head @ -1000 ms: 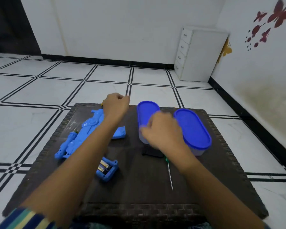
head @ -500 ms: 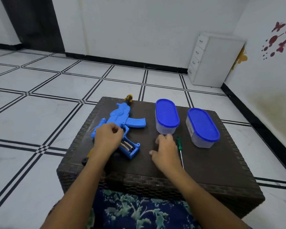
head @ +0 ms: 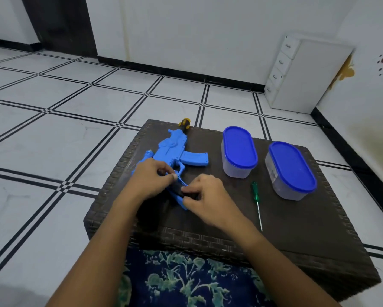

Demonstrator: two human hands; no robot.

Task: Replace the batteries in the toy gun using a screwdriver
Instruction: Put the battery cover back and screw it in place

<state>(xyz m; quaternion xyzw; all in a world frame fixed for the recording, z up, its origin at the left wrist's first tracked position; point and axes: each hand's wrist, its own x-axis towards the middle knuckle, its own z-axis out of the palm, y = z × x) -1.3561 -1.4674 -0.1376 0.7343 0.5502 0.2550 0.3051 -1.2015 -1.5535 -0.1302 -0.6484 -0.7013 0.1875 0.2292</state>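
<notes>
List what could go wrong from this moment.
The right hand pinches at the battery compartment while the left hand grips the toy gun; a small part could slip out and roll off the table. The green screwdriver lies loose beside the right forearm; a sweep might knock it away.

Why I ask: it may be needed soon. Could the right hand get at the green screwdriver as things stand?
Probably yes: the green screwdriver lies bare on the table just right of the right hand, nothing between them. Its fingers first must let go of the toy gun.
</notes>
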